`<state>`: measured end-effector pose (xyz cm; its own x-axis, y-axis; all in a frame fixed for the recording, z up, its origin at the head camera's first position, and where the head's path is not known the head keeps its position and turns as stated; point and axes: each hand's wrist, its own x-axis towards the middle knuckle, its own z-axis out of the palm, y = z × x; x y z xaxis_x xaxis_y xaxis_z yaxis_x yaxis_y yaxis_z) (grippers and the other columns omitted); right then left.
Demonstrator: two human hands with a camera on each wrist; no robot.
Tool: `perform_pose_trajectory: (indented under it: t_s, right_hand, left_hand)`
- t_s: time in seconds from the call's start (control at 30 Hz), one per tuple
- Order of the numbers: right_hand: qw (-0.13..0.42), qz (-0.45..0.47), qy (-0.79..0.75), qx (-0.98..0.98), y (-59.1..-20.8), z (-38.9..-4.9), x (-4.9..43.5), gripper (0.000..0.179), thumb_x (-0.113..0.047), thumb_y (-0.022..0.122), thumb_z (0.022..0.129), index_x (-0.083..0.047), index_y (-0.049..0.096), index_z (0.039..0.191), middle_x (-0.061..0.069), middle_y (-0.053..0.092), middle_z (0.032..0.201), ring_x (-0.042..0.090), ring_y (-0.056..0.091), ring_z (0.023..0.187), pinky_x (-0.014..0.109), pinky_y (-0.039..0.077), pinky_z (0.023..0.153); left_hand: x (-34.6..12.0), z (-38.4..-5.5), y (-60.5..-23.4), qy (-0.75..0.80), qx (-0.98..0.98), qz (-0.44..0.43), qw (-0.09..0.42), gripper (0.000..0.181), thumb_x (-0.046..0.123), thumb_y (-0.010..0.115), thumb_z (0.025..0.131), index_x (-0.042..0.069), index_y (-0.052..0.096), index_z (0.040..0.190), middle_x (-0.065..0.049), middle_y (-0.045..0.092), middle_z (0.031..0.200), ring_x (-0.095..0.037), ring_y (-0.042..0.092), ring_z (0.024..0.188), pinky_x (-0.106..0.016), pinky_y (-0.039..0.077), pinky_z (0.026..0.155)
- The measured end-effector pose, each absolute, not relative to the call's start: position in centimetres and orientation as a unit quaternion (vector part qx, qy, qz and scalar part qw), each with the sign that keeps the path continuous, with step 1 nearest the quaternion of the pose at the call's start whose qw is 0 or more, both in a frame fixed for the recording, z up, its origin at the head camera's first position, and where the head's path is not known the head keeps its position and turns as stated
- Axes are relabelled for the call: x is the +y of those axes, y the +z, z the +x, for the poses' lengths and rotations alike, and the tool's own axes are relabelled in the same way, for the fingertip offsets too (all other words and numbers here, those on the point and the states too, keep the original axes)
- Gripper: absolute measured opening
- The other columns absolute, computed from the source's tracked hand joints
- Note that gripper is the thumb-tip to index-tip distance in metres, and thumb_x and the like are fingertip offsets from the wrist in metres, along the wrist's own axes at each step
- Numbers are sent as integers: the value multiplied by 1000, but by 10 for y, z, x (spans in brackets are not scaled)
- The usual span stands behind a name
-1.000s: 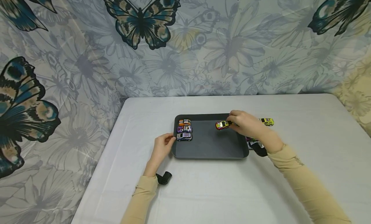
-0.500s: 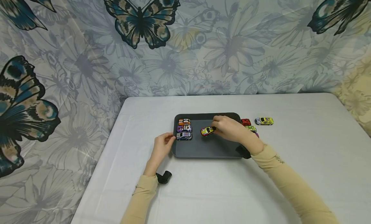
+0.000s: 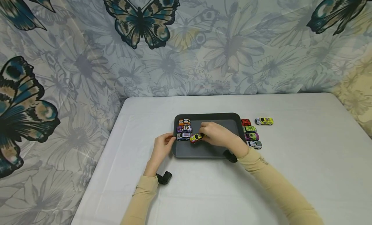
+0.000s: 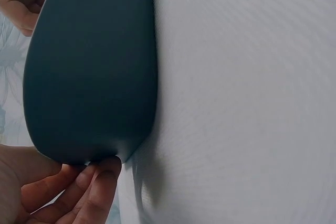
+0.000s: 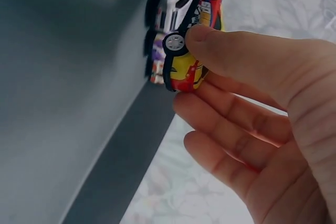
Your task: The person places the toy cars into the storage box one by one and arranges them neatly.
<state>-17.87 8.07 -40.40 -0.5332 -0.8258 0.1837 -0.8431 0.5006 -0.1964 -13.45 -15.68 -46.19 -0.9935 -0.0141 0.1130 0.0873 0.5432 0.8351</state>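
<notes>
My right hand (image 3: 216, 134) pinches a yellow and red toy car (image 5: 186, 69) between thumb and fingers, over the left part of the dark grey tray (image 3: 209, 154). In the right wrist view the car is tilted, its wheels toward the camera. Along the tray's left side stand an orange toy car (image 3: 184, 122), a purple toy car (image 3: 184, 129) and a dark toy car with a pale roof (image 3: 184, 136). My left hand (image 3: 163, 147) grips the tray's left edge, its thumb at the rim and fingers against the outer wall (image 4: 92, 150).
Right of the tray stand a red toy car (image 3: 245, 122), a green one (image 3: 249, 129), a purple one (image 3: 251, 136) and a white one (image 3: 254, 144). A yellow and silver toy car (image 3: 264, 121) is farther right. A white cloth (image 3: 203, 192) covers the table.
My right hand has carried the yellow and red toy car leftward and nearer across the tray, beside the dark car. The cars on the right have come into view. My left hand stays put.
</notes>
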Motion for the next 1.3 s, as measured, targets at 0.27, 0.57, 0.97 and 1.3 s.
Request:
perform_pose_trajectory:
  t_s: [0.27, 0.57, 0.97, 1.3]
  right_hand:
    - [4, 470, 133, -873, -404, -174, 67, 12, -4, 76, 75, -1, 69, 84, 7, 57, 78, 15, 55, 67, 25, 49, 60]
    - [-15, 466, 133, -875, -407, -174, 51, 15, -6, 77, 75, -1, 70, 87, 7, 60, 82, 17, 58, 72, 29, 51, 65]
    - [-47, 454, 114, -882, -407, -172, 33, 17, -5, 76, 75, -1, 68, 89, 10, 64, 86, 22, 62, 77, 33, 53, 68]
    - [-69, 442, 103, -889, -407, -173, 24, 21, -7, 76, 76, 1, 66, 92, 12, 62, 87, 24, 61, 79, 34, 52, 69]
  left_hand:
    - [-157, -135, -462, -477, -877, -24, 54, 23, 6, 60, 90, -9, 64, 108, -18, 67, 94, -25, 64, 82, -32, 55, 72]
    - [-156, -134, -460, -477, -876, -27, 62, 23, 5, 61, 89, -9, 64, 107, -19, 67, 94, -26, 64, 81, -32, 55, 72]
    - [-156, -135, -462, -473, -879, -27, 59, 23, 6, 60, 90, -9, 64, 107, -18, 67, 93, -25, 64, 81, -32, 55, 72]
    - [-157, -133, -460, -485, -871, -42, 70, 21, 2, 60, 89, -11, 64, 105, -19, 67, 90, -25, 64, 78, -32, 55, 70]
